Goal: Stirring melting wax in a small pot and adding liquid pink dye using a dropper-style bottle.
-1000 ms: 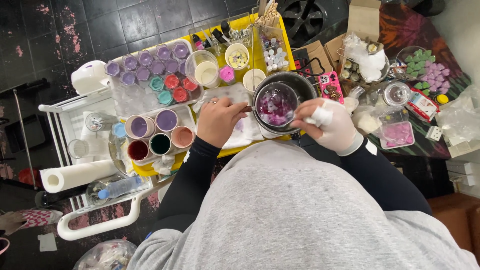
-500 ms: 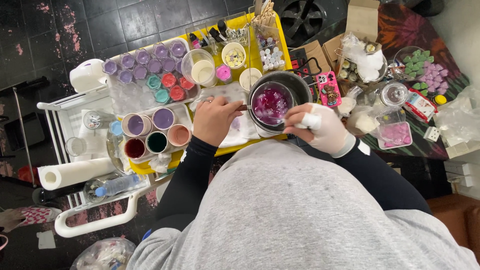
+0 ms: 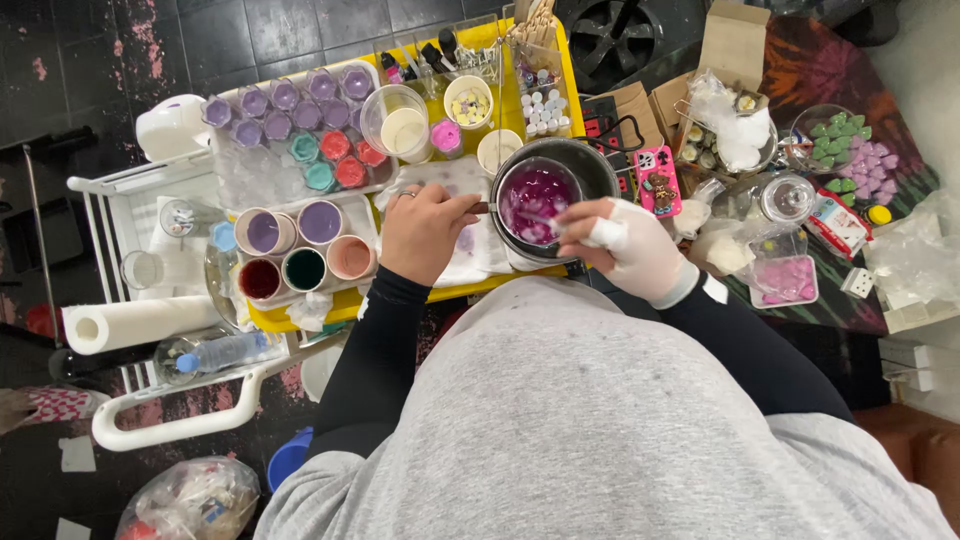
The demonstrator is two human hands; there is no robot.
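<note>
My left hand (image 3: 425, 232) grips the thin handle (image 3: 481, 208) of a small metal pitcher (image 3: 537, 196) filled with purple liquid. The pitcher sits inside a dark round pot (image 3: 596, 166) on the right side of a yellow tray (image 3: 300, 316). My right hand (image 3: 632, 252), in a white glove, pinches a thin stick (image 3: 541, 219) whose tip dips into the purple liquid. A stained white paper towel (image 3: 470, 252) lies under my left hand.
Left of my hands stand cups of purple, red, green and pink wax (image 3: 300, 245) and small filled jars (image 3: 300, 110). A paper towel roll (image 3: 140, 322) and water bottle (image 3: 215, 352) lie on a white cart (image 3: 100, 200). A pink phone (image 3: 660, 182), bowl of wax shapes (image 3: 845, 145) and cardboard box (image 3: 735, 40) sit right.
My right hand has shifted slightly left over the pitcher with the stick in the liquid. My left hand keeps its hold on the handle.
</note>
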